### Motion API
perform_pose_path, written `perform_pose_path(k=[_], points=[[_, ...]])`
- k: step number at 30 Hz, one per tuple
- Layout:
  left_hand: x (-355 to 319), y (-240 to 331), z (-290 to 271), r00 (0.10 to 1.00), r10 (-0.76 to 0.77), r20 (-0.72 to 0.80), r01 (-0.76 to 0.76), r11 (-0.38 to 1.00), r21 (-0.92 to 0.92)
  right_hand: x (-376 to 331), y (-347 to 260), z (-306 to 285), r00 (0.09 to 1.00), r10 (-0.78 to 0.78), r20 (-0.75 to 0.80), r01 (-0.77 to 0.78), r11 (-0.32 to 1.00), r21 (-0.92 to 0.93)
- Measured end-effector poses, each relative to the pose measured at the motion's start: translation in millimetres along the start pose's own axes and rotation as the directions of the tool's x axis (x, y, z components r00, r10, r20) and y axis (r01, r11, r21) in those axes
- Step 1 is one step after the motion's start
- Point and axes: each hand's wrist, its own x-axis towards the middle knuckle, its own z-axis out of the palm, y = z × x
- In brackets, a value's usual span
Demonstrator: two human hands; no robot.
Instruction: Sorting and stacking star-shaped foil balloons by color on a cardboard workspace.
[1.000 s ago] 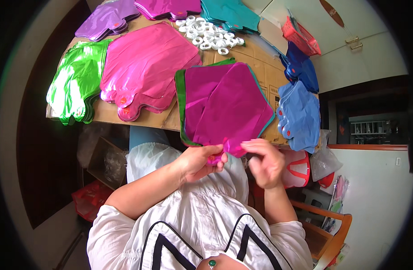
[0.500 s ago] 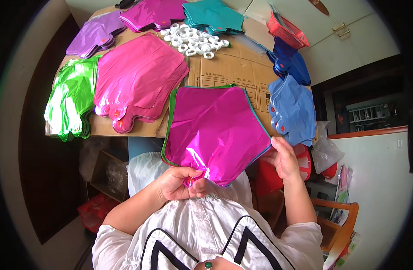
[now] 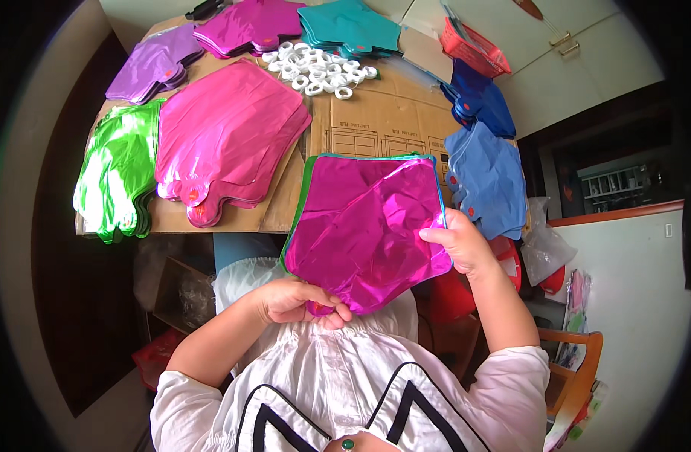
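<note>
**Both hands on a magenta foil balloon**

The left hand [image 3: 296, 301] pinched the neck of the flat magenta foil balloon [image 3: 364, 230]; the right hand [image 3: 460, 245] gripped its right edge, fingers closed; the balloon lay over the near edge of the cardboard-covered table [image 3: 375, 124], beside a pink balloon stack [image 3: 228, 139] and a blue balloon stack [image 3: 487, 177].

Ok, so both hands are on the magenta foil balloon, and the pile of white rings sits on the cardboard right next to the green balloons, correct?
Not quite. Both the left hand and right hand do hold the magenta foil balloon, but the white rings lie at the far end of the cardboard, between the pink balloons and the teal balloons. The green balloons are at the left edge. The head view shows it.
</note>
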Motion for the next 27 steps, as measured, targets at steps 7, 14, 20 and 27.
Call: perform_pose_path(k=[7, 14, 20, 27], points=[[18, -9, 22, 0.967, 0.132, -0.216, -0.1, 0.983, 0.154, 34, -28, -5, 0.989, -0.112, 0.101, 0.113, 0.994, -0.005], [30, -16, 29, 0.863, 0.451, -0.228, -0.169, 0.683, 0.711, 111, -77, 21, 0.983, 0.015, -0.185, -0.061, 0.968, -0.242], [13, -9, 44, 0.635, 0.766, -0.102, -0.242, 0.323, 0.915, 111, -94, 46, 0.979, -0.112, -0.171, 0.091, 0.988, -0.125], [-1, 0, 46, 0.585, 0.81, -0.035, -0.042, 0.073, 0.996, 121, -83, 34, 0.938, -0.202, -0.281, 0.191, 0.979, -0.069]])
